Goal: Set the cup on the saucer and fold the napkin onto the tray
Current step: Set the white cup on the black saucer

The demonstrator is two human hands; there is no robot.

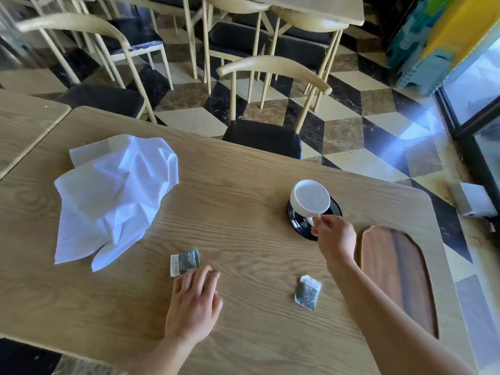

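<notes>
A white cup (309,197) is tilted toward me over the black saucer (334,205) on the right part of the wooden table; whether it touches the saucer I cannot tell. My right hand (335,235) pinches the cup's handle. A crumpled white napkin (113,196) lies at the left of the table. The dark wooden tray (397,274) lies empty along the right edge, beside my right forearm. My left hand (193,301) rests flat on the table, fingers apart, fingertips touching a small dark packet (184,261).
A second small packet (307,292) lies between my arms. A chair (263,136) with a black seat stands at the table's far edge. More chairs and tables stand behind on the checkered floor. Another table (24,125) adjoins on the left.
</notes>
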